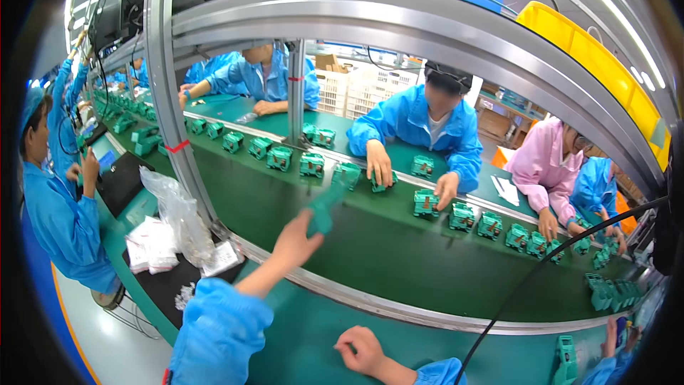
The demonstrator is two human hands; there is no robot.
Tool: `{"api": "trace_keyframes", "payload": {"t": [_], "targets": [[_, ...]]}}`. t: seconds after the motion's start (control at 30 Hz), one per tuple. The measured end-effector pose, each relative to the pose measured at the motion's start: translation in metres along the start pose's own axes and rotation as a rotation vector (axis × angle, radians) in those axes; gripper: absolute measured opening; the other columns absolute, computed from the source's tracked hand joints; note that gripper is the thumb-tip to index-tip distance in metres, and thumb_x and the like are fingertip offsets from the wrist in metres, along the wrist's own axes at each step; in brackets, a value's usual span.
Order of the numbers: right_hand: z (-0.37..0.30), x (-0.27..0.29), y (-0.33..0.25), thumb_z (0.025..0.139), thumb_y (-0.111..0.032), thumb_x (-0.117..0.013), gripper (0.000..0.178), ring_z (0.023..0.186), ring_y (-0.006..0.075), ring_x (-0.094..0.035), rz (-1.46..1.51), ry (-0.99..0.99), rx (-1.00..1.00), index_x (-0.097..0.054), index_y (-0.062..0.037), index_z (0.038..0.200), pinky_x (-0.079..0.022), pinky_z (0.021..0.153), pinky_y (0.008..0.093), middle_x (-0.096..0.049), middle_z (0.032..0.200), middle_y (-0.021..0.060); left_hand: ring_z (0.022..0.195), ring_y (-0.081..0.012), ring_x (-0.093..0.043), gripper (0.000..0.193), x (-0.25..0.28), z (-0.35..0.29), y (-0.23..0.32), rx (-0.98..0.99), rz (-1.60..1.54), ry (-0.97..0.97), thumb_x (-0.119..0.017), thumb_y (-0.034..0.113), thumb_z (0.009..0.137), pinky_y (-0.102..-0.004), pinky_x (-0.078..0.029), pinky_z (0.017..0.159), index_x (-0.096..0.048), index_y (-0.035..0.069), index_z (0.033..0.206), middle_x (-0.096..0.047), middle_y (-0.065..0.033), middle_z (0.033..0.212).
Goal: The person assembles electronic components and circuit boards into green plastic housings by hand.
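So basically the left hand [293, 241] is out over the dark green belt [420, 274], fingers wrapped round the near end of a green part [325, 208]. It's pretty blurred, so I can't make out its details. Its long axis runs on a slant: near end in the grip, far end pointing away from the wearer and a bit to the right, toward the row of green units [311, 165] on the far side of the belt. From this angle I can't tell if the tip touches the unit behind it or just overlaps it.

Meanwhile the right hand [363, 351] hangs over the green table [306, 331], fingers loosely curled, nothing visible in it.

Container-wise, a clear bag [178, 207] slumps by the metal post [165, 93] on the left; it's crumpled enough that I can't tell what's inside. White packets [152, 242] lie beside it, and small clear bits [184, 295] sit loose on the black mat [158, 286]. Up top right, a yellow bin [570, 41] shows only its outside, so contents unknown. White crates [331, 93] stand behind the co-workers across the belt, insides too small to read.
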State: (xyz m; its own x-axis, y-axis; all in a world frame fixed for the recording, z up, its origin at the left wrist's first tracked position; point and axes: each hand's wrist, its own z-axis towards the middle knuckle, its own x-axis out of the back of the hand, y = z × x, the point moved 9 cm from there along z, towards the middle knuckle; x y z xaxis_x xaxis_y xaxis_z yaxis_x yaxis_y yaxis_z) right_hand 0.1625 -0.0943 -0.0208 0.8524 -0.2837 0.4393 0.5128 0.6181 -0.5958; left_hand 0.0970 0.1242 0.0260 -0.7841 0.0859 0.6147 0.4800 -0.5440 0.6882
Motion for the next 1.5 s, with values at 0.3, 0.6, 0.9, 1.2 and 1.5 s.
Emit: {"api": "trace_keyframes", "payload": {"t": [0.3,0.6,0.9,1.2,1.5], "targets": [[0.023,0.047,-0.089,0.057,-0.002,-0.058,0.016,0.061,0.0204,-0.054,0.074,-0.357,0.206,-0.055,-0.0112,0.070,-0.038,0.050,0.0297,-0.057,0.074,0.0059,0.067,-0.0196,-0.043,0.021,-0.060,-0.167,0.089,-0.746,0.343,-0.410,-0.058,0.014,0.062,-0.0313,-0.038,0.074,-0.053,0.013,0.082,-0.043,-0.0027,0.077],[0.009,0.061,0.006,0.061,-0.007,-0.063,0.010,0.117,0.0367,-0.028,-0.519,-0.576,-0.308,-0.054,-0.0092,0.066,-0.026,0.094,0.0507,-0.039,0.121,0.0062,0.084,-0.0181,-0.046,0.022,-0.059,-0.174,0.094,-0.781,0.050,-0.399,-0.056,0.006,0.064,-0.0383,-0.035,0.092,-0.057,0.018,0.082,-0.049,0.0023,0.097],[0.006,0.037,0.021,0.059,-0.010,-0.065,0.007,0.118,0.0363,-0.027,-0.635,-0.699,-0.312,-0.058,-0.0100,0.061,-0.027,0.090,0.0561,-0.038,0.124,0.0040,0.079,-0.0157,-0.046,0.013,-0.059,-0.181,0.093,-0.805,0.049,-0.324,-0.054,0.010,0.068,-0.0378,-0.034,0.092,-0.054,0.018,0.078,-0.045,0.0000,0.086],[0.005,0.032,0.023,0.058,-0.007,-0.062,0.005,0.110,0.0320,-0.035,-0.669,-0.745,-0.346,-0.058,-0.0071,0.060,-0.033,0.086,0.0455,-0.039,0.120,0.0086,0.072,-0.0133,-0.045,0.012,-0.057,-0.182,0.099,-0.819,0.128,-0.267,-0.055,0.015,0.066,-0.0461,-0.031,0.095,-0.053,0.022,0.075,-0.042,0.0022,0.078],[0.001,0.024,0.023,0.059,-0.005,-0.060,0.007,0.097,0.0287,-0.043,-0.797,-0.772,-0.328,-0.056,-0.0033,0.064,-0.036,0.075,0.0402,-0.036,0.121,0.0098,0.072,-0.0137,-0.045,0.008,-0.057,-0.185,0.101,-0.856,0.152,-0.206,-0.055,0.016,0.067,-0.0468,-0.030,0.095,-0.052,0.021,0.072,-0.042,0.0024,0.077]]}}
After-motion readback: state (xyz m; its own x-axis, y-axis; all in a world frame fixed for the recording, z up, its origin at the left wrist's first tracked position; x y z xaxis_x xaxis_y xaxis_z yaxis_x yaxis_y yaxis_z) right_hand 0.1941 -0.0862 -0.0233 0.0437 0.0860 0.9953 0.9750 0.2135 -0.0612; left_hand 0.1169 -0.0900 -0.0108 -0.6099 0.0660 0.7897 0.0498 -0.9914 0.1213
